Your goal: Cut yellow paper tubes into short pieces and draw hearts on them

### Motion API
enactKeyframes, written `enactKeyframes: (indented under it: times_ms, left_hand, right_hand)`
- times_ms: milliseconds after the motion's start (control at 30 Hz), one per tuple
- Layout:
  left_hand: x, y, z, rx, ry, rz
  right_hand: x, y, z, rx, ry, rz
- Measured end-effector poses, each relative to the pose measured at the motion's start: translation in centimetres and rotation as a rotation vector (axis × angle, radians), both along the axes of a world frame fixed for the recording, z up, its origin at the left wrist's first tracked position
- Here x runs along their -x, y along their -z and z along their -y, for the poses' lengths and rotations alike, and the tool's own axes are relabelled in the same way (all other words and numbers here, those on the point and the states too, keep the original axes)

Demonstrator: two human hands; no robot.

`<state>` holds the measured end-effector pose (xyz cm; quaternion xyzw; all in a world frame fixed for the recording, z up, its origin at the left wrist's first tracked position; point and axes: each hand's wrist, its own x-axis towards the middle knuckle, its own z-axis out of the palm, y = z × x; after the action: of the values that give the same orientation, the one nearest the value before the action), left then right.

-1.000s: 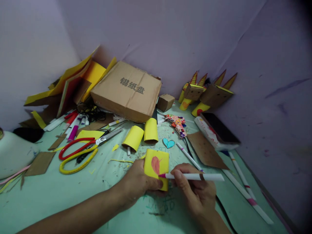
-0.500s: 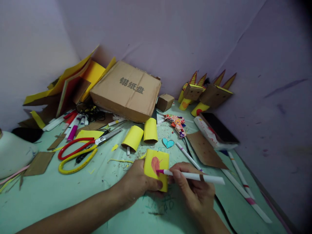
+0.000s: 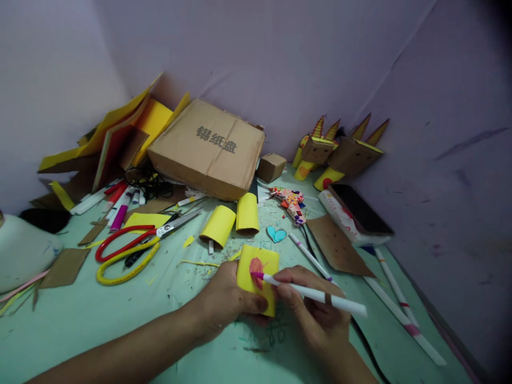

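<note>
Three yellow paper tubes: two (image 3: 219, 226) (image 3: 247, 213) lie loose mid-tabletop, one yellow tube (image 3: 258, 277) is held near the front edge. Two scissors (image 3: 132, 248), one cardboard box (image 3: 208, 149). Mint tabletop (image 3: 80, 320), lilac walls. Left hand (image 3: 224, 301) grip closed around the held tube; right hand (image 3: 316, 309) grip pinching a pink marker (image 3: 308, 291), tip on the tube's red patch.
</note>
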<state>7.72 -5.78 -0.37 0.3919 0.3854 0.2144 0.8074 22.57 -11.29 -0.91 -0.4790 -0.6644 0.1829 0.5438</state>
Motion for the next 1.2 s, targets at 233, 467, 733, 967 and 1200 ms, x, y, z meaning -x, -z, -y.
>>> enactKeyframes:
  times_ms: [233, 467, 733, 967, 1200]
  left_hand:
    - [-0.11, -0.02, -0.14, -0.001, 0.000, -0.013]
    - [-0.05, -0.37, -0.06, -0.013, 0.005, -0.004]
    - [-0.11, -0.45, 0.02, -0.002, -0.002, -0.015]
    - [-0.10, -0.40, 0.01, 0.006, -0.003, -0.010]
    - [-0.04, -0.30, -0.03, -0.027, 0.011, -0.027]
  right_hand:
    - [0.18, -0.20, -0.06, 0.010, -0.002, -0.006]
    - [0.03, -0.24, 0.26, 0.070, 0.022, -0.015]
    - [0.66, -0.44, 0.38, 0.109, 0.100, -0.131]
    - [0.63, -0.34, 0.41, 0.060, 0.115, -0.142]
    - [0.42, -0.37, 0.09, 0.018, 0.077, -0.044]
